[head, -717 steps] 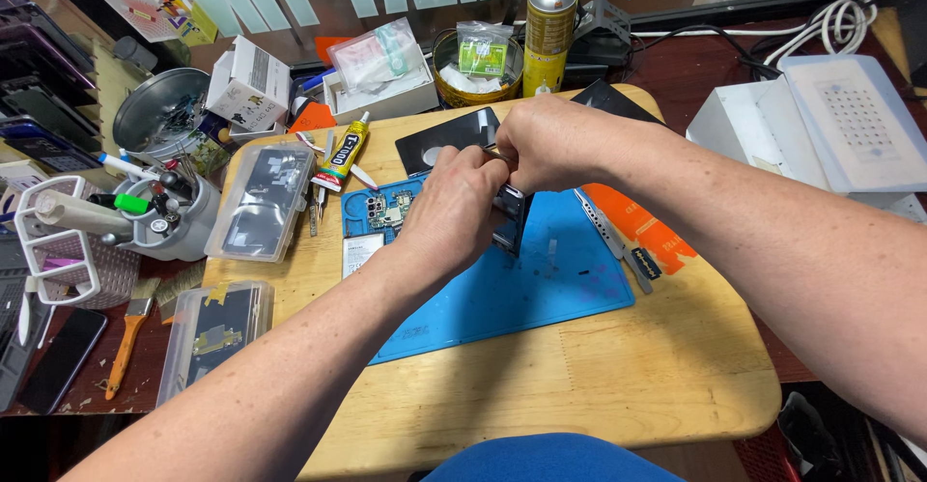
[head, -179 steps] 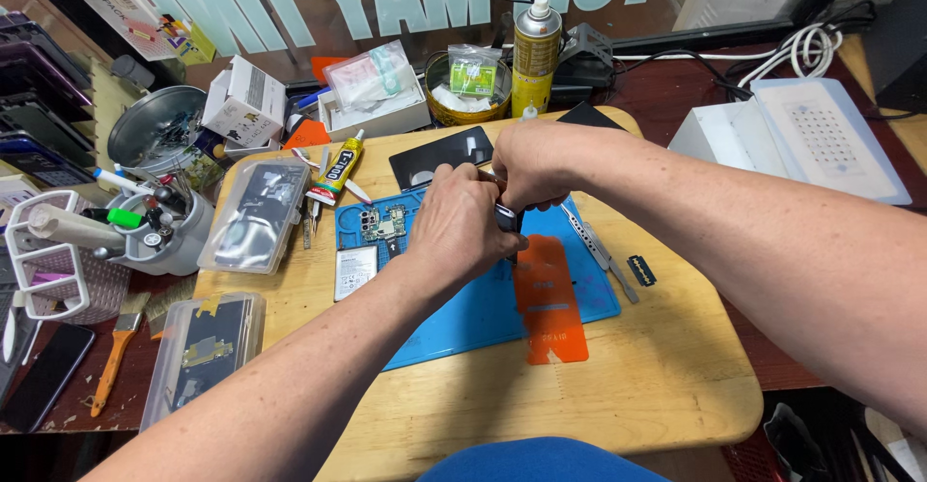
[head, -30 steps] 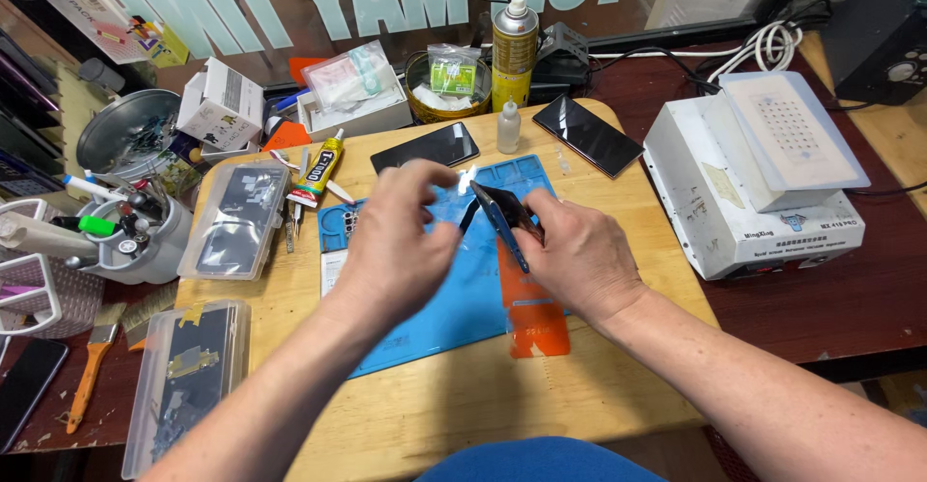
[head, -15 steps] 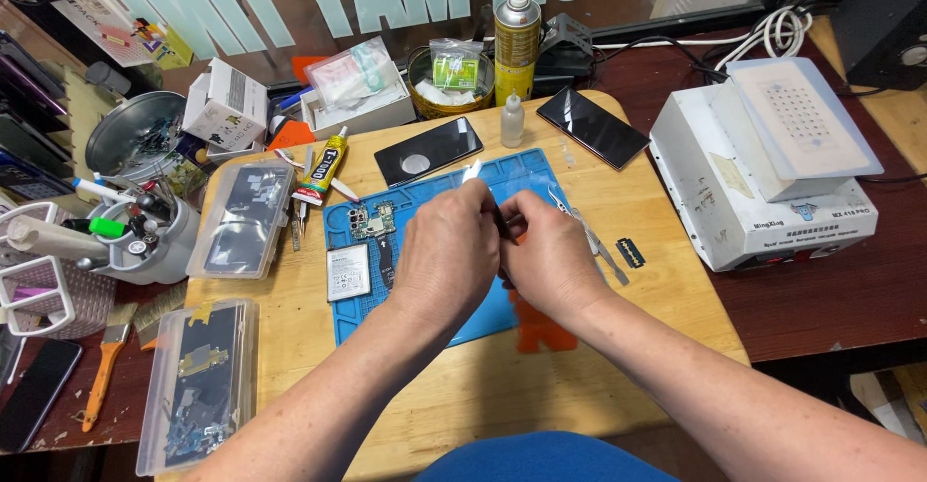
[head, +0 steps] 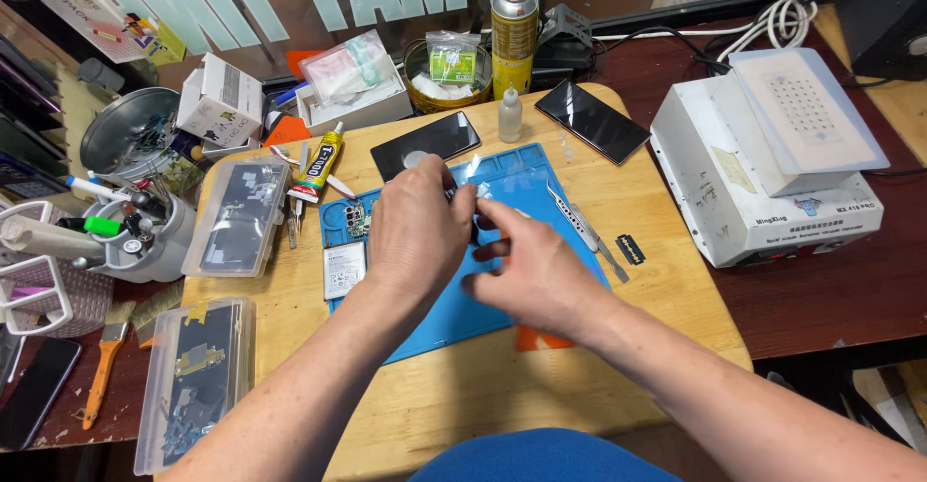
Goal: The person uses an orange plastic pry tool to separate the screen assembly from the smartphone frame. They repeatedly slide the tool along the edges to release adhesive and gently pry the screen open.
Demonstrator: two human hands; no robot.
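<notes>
I see both hands meeting over the blue work mat [head: 502,308]. The left hand [head: 417,231] lies knuckles up with its fingers curled down onto a small dark part [head: 473,234] at the mat's middle; most of that part is hidden beneath the hand, so I cannot tell exactly what it is. The right hand [head: 536,271] sits just beside the left, fingers loosely spread, fingertips reaching toward the same dark part; I cannot tell whether they grip it. Just to the right of the right hand, tweezers [head: 577,219] lie on the mat's edge, with a small razor blade [head: 630,248] beyond them on the wooden table [head: 637,298]. To the left of the left hand sit a small circuit board [head: 350,219] and a flat silver battery [head: 344,269]. Beyond the left hand's fingers, a dark phone [head: 426,144] lies face up, and a small dropper bottle [head: 510,115] stands near it.
</notes>
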